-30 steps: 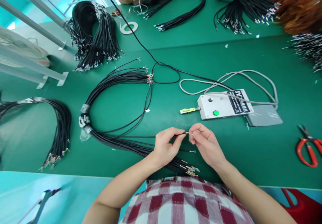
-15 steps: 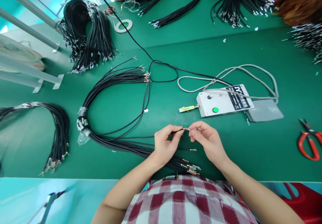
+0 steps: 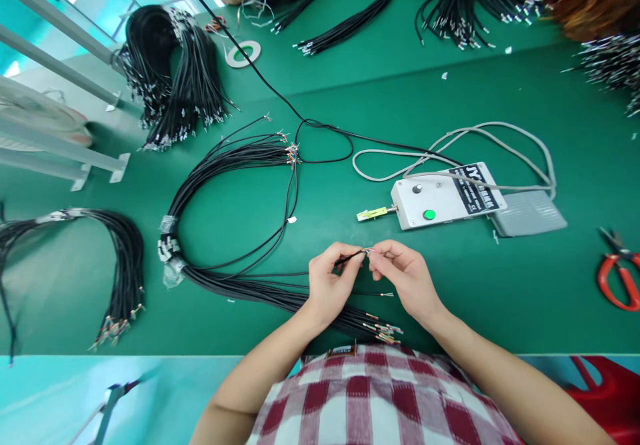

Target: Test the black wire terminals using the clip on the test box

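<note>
Overhead, head view: left hand (image 3: 327, 284) pinches a thin black cable (image 3: 349, 256) near its end; right hand (image 3: 404, 278) has fingertips closed on the cable's stripped tip (image 3: 369, 251), so the tip sits between the two grips, just above the green table (image 3: 500, 298). Cable runs back left to the taped black cable bundle (image 3: 220, 232). Grey control box (image 3: 443, 197) lies beyond the hands, foot pedal (image 3: 527, 212) beside it; red scissors (image 3: 617, 275) far right.
</note>
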{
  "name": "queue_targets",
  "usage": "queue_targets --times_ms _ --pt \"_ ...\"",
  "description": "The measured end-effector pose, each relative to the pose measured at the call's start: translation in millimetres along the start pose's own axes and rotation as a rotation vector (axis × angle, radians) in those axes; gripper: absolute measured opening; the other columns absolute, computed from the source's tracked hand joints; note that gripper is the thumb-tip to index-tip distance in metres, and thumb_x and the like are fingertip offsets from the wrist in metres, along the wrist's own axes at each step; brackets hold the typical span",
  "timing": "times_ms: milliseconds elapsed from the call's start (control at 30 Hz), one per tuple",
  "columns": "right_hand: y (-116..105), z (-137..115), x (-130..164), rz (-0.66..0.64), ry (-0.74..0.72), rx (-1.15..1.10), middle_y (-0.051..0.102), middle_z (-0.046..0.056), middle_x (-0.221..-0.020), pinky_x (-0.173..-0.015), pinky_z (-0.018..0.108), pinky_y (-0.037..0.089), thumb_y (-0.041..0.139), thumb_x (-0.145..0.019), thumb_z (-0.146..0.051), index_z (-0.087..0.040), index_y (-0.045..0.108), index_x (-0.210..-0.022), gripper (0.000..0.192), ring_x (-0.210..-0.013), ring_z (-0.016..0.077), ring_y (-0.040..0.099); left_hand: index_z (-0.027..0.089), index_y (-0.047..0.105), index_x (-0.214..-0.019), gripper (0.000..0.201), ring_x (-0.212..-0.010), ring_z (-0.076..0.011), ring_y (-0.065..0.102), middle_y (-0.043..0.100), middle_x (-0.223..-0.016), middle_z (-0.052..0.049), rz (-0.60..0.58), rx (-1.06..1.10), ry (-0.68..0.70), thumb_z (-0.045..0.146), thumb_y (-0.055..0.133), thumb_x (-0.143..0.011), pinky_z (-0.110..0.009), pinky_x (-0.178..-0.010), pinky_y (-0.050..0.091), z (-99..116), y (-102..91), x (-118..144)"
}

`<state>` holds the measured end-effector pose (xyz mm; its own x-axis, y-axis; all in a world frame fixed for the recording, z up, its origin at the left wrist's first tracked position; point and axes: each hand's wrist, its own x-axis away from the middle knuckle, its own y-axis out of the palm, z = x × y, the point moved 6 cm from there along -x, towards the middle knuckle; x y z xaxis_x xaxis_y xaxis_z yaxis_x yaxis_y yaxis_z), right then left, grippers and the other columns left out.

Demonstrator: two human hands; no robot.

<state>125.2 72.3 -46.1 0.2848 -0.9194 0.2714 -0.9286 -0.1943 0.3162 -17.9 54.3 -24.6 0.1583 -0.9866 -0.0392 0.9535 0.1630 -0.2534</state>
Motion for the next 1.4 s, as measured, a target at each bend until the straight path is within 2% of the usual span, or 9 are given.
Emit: queue_targets --times_ms 100,200,333,533,700,867,1067,1200,1400 --pt "-0.9 -5.4 -2.2 0.0 -0.011 0.048 0.061 -0.002 -0.065 -0.059 0.027 0.046 0.073 -0.083 -0.042 -0.021 0.067 -0.08 0.022 -0.058 0.0116 0.056 0.016 0.071 -0.095 0.013 -0.074 -0.0139 0.066 0.072 -0.082 -0.006 -0.091 0.037 -0.014 0.026 0.064 -0.089 -0.024 -0.066 0.053 1.5 1.2 -0.8" --pt "-0.5 -11.3 -3.3 0.0 -0.03 0.096 0.061 -0.002 -0.064 -0.06 0.027 0.047 0.072 -0.083 -0.042 -0.021 0.066 -0.079 0.023 -0.058 0.0122 0.056 0.015 0.069 -0.093 0.016 -0.064 -0.0112 0.062 0.069 -0.075 -0.004 -0.143 0.109 -0.081 0.029 0.062 -0.091 -0.022 -0.06 0.051 0.3 2.7 -0.7" --pt "-1.0 -10.5 -2.7 -0.002 -0.025 0.084 0.063 -0.001 -0.069 -0.061 0.028 0.047 0.072 -0.083 -0.043 -0.021 0.066 -0.078 0.023 -0.061 0.0128 0.056 0.014 0.064 -0.084 0.021 -0.054 -0.0099 0.059 0.065 -0.066 -0.001 -0.102 0.256 -0.21 0.033 0.071 -0.085 -0.023 -0.055 0.05 -3.3 4.5 -0.3" --pt "-3.8 1.9 -3.5 -0.027 0.071 -0.102 0.064 0.0 -0.075 -0.063 0.027 0.045 0.067 -0.087 -0.041 -0.02 0.07 -0.09 0.021 -0.064 0.0121 0.055 0.014 0.061 -0.08 0.028 -0.05 -0.01 0.06 0.065 -0.061 0.0 -0.109 0.381 -0.299 0.038 0.077 -0.078 -0.023 -0.052 0.05 -6.8 6.5 -2.9" --pt "4.4 1.2 -8.8 0.014 0.08 -0.129 0.062 -0.001 -0.074 -0.061 0.027 0.043 0.072 -0.081 -0.042 -0.02 0.071 -0.091 0.024 -0.06 0.0109 0.05 0.014 0.061 -0.08 0.029 -0.05 -0.0097 0.059 0.064 -0.061 0.0 -0.12 0.399 -0.312 0.038 0.078 -0.078 -0.022 -0.051 0.05 -9.5 6.1 -3.8" --pt "13.0 3.9 -10.2 0.098 0.077 -0.14 0.057 -0.003 -0.066 -0.056 0.026 0.039 0.079 -0.074 -0.041 -0.02 0.07 -0.08 0.024 -0.056 0.0092 0.043 0.014 0.06 -0.08 0.026 -0.05 -0.0088 0.058 0.064 -0.061 0.001 -0.13 0.438 -0.297 0.034 0.076 -0.08 -0.022 -0.052 0.048 -11.7 7.1 -3.0" --pt "18.9 12.5 -5.4 0.134 0.115 -0.214 0.055 -0.004 -0.062 -0.054 0.026 0.039 0.079 -0.073 -0.039 -0.019 0.071 -0.079 0.022 -0.055 0.0094 0.044 0.015 0.06 -0.083 0.023 -0.052 -0.0095 0.058 0.063 -0.061 0.002 -0.116 0.45 -0.282 0.034 0.073 -0.083 -0.022 -0.053 0.047 -19.7 7.1 -0.6" --pt "14.4 2.2 -5.6 0.181 -0.05 -0.043 0.064 0.0 -0.073 -0.054 0.027 0.042 0.077 -0.077 -0.037 -0.022 0.071 -0.08 0.016 -0.056 0.011 0.05 0.016 0.059 -0.083 0.024 -0.052 -0.0097 0.058 0.063 -0.062 0.002 -0.12 0.45 -0.284 0.035 0.073 -0.083 -0.023 -0.054 0.047 -22.0 6.5 0.2" --pt "4.5 -29.5 2.0 0.208 -0.539 0.608 0.073 0.004 -0.09 -0.069 0.035 0.045 0.07 -0.086 -0.028 -0.03 0.077 -0.086 0.007 -0.073 0.0181 0.063 0.016 0.058 -0.083 0.025 -0.05 -0.009 0.056 0.061 -0.061 0.003 -0.121 0.459 -0.286 0.036 0.073 -0.083 -0.022 -0.053 0.046 -20.3 5.5 -0.9"
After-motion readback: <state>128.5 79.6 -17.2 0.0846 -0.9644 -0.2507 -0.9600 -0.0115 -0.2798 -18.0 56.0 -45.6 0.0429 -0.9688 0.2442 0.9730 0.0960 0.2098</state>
